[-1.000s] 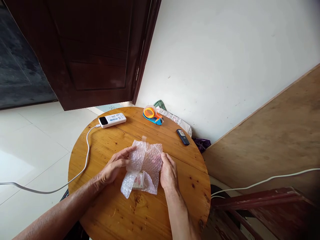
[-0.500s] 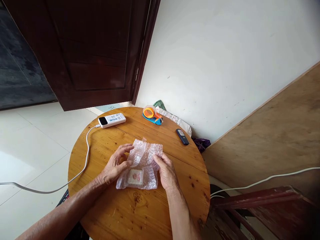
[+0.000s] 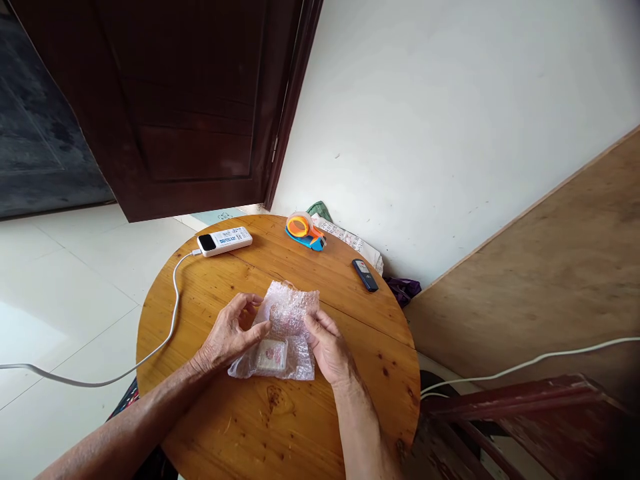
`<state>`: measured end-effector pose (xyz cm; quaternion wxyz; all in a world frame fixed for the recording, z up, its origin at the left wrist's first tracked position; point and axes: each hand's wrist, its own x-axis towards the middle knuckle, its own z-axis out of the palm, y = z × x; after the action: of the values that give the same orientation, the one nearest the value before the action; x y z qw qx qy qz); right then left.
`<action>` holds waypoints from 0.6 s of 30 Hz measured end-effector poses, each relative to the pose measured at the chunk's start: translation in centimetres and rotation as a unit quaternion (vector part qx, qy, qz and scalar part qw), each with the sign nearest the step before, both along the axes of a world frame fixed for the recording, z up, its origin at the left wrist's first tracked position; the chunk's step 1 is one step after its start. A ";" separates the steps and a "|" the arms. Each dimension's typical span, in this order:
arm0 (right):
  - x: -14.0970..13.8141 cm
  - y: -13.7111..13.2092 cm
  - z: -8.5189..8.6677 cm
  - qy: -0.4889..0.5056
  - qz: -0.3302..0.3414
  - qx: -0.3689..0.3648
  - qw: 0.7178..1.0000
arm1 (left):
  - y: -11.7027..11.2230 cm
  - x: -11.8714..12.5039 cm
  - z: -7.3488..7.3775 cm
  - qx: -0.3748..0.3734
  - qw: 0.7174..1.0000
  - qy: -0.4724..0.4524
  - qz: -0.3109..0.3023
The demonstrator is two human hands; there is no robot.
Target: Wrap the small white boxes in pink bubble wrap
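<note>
A sheet of clear bubble wrap (image 3: 294,319) lies before me on the round wooden table, its far part lifted and folded toward me. On its near part rests a small, flat, squarish pack (image 3: 271,355), pale with a red print; whether a layer of wrap covers it I cannot tell. My right hand (image 3: 327,343) pinches the wrap's right edge between thumb and fingers. At the left edge is my left hand (image 3: 237,331), thumb and fingers spread apart, with the thumb tip against the wrap near the pack.
An orange and blue tape dispenser (image 3: 305,231) stands at the table's far edge. A white device (image 3: 225,241) with a cable (image 3: 173,313) lies at far left, and a dark remote-like device (image 3: 365,275) at right. A wall (image 3: 450,133) and dark door (image 3: 190,120) rise behind the table (image 3: 200,300).
The lifted part of the bubble wrap has come down and nearer the pack. My right hand has shifted slightly left and toward me with its edge; my left thumb has moved right.
</note>
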<state>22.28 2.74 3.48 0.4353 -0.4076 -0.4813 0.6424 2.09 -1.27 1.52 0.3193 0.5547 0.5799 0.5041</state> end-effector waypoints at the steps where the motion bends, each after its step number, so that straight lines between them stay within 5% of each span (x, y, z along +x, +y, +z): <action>1: 0.0 -0.1 0.2 0.000 0.015 0.000 1.000 | 0.0 0.0 0.2 0.001 1.000 -0.002 -0.006; 6: -0.2 -0.7 0.4 0.012 0.058 -0.022 0.998 | 0.0 0.2 0.4 0.014 1.000 -0.017 -0.019; 12: -0.2 -0.1 -0.2 0.016 -0.031 -0.012 0.999 | 0.2 -0.2 0.4 -0.078 0.968 -0.234 0.034; 18: 0.2 1.0 -0.7 0.020 -0.090 -0.010 0.996 | 0.7 -0.9 1.4 -0.107 0.937 -0.323 0.082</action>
<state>22.50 3.76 2.77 0.4971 -0.4408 -0.4275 0.6131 1.17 -0.54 2.92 0.5044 0.2746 0.5399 0.6154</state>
